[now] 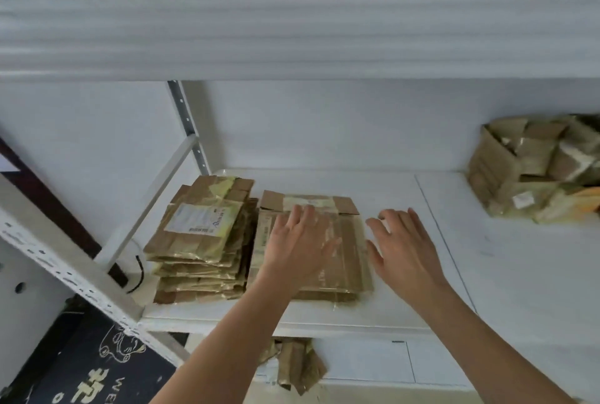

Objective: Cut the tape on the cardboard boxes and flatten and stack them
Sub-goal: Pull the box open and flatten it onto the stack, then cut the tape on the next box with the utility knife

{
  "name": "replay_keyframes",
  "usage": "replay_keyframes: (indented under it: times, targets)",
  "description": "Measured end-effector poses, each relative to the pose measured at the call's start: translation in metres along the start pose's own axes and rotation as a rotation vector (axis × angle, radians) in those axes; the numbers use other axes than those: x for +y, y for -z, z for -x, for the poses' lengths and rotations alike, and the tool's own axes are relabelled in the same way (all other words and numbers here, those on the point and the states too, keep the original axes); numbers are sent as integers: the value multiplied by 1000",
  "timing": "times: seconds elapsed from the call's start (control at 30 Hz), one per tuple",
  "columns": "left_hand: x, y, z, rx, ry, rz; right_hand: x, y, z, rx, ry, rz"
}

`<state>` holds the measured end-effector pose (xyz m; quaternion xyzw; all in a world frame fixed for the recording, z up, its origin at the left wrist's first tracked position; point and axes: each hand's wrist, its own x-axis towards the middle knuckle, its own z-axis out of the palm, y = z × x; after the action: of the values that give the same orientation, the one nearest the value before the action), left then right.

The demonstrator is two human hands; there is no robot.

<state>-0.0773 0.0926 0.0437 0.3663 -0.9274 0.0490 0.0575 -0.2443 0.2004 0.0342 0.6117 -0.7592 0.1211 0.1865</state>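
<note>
Two stacks of flattened boxes on the shelf (406, 196): tall stack (201, 241) left, short stack (344, 241) beside it. My left hand (298, 241) rests flat on the short one; right hand (406, 247) hovers spread, empty. Uncut pile (535, 173) far right, I judge, remains.

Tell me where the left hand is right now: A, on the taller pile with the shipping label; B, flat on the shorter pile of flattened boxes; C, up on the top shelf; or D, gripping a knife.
B: the left hand lies with straight fingers on the shorter pile of flattened boxes, beside the taller labelled pile.
</note>
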Motion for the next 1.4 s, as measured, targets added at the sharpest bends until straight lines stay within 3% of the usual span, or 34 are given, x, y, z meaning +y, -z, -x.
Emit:
replay_keyframes:
  times: [0.23,0.57,0.7,0.97,1.07,1.23,1.33,1.4]
  targets:
    - [140,-9,-61,13,-100,-59,139,1,41,-8,-111,-4]
    - [325,-19,-162,21,-87,6,348,1,54,-104,-181,48]
    - [343,-25,-198,43,-77,-8,386,-14,20,-156,-172,56]
    - [334,-58,-255,165,-47,-71,412,-94,-38,-68,-252,69]
    - [326,-70,-254,202,-33,-64,416,-121,-55,-89,-295,-35]
    - [305,-76,-237,138,37,-36,406,-127,-53,32,-383,-287]
    - [301,-65,-223,53,94,28,388,-110,-30,17,-283,-328]
    - [304,-55,-217,-29,216,213,374,-97,-8,41,-176,-345]
